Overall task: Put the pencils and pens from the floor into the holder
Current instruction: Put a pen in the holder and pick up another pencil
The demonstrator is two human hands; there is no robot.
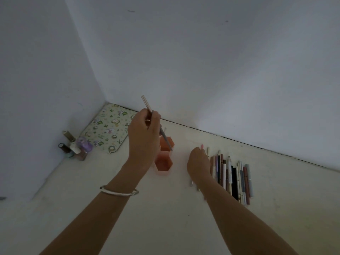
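Note:
A pink holder [164, 163] made of hexagonal cups stands on the pale floor, partly hidden behind my left hand [143, 137]. That hand grips a thin grey pen [147, 104] tilted steeply, its lower tip reaching into the far cup. A row of several pens and pencils [232, 174] lies side by side on the floor to the right of the holder. My right hand [198, 163] rests palm down on the left end of that row, its fingers curled over a pink-tipped pen [202, 146]; the grasp itself is hidden.
Several small bottles [75, 147] stand in the corner at left. A floral-patterned mat [107, 128] lies against the back wall behind the holder. White walls [202, 61] close off the left and far sides. A silver bangle [119, 192] circles my left wrist.

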